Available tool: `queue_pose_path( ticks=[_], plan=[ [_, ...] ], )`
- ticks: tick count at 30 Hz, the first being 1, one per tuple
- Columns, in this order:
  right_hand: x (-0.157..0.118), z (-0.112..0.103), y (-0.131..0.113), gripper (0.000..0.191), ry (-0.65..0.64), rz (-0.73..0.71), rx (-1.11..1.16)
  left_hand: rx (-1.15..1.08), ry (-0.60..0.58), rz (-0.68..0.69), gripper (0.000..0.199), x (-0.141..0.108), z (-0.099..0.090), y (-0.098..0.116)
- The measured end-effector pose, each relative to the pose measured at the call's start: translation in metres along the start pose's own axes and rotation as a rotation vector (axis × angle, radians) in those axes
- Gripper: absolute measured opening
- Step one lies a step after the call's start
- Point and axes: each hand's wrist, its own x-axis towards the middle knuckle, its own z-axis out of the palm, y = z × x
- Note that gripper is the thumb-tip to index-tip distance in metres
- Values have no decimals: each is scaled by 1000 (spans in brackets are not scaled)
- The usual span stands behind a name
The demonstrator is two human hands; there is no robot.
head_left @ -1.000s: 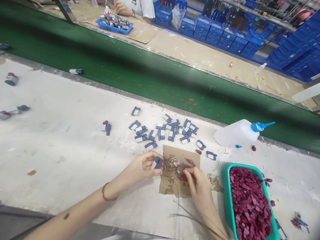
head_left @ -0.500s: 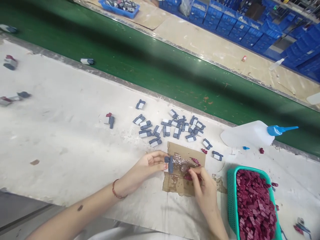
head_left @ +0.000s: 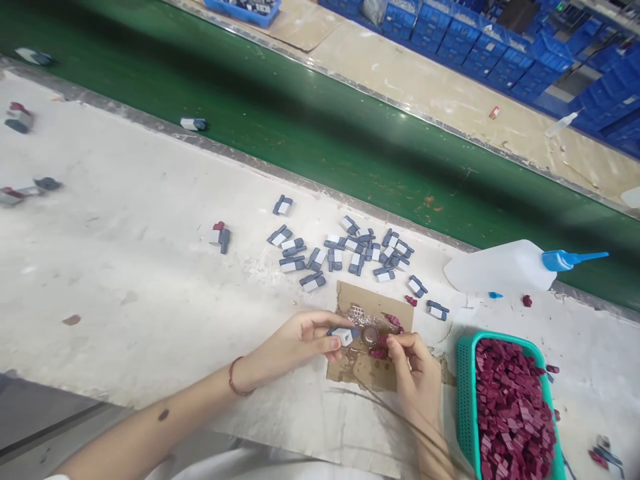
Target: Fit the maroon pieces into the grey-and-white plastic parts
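Note:
My left hand (head_left: 313, 340) grips a small blue-and-white plastic part (head_left: 344, 336) between thumb and fingers, its white end with a small hole turned up. My right hand (head_left: 415, 367) is closed in a pinch on a small maroon piece (head_left: 383, 340), partly hidden by the fingertips. Both hands are over a brown cardboard sheet (head_left: 367, 373), wet with a clear shiny liquid and bearing a round blob (head_left: 370, 335). More maroon pieces (head_left: 393, 321) lie on the cardboard near my right fingers.
Several blue-and-white parts (head_left: 356, 262) lie scattered beyond the cardboard. To the right stand a green basket (head_left: 466, 393) full of maroon pieces and a white bottle (head_left: 500, 268) with a blue nozzle, lying on its side. A green conveyor belt (head_left: 300, 120) runs behind.
My left hand has turned the blue-and-white part, so its white holed end now shows. My right hand has shifted slightly right, a maroon piece now showing at its fingertips.

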Motion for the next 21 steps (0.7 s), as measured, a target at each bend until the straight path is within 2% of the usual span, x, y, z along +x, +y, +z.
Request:
queue_pose_path(
  ticks=[3,7,14,21],
  plan=[
    [-3,5,-14,32,64,26,206,109,-34,98,44,-4,6,-3],
    [-5,17,-32,33,19,3,345,277,-7,242,49,-7,10,-10],
    [0,30,-38,34,-67,-4,403,410,-11,363,47,-8,5,-16],
    [-1,34,-30,30,-60,12,375,434,-22,396,46,-8,5,-19]
  ],
)
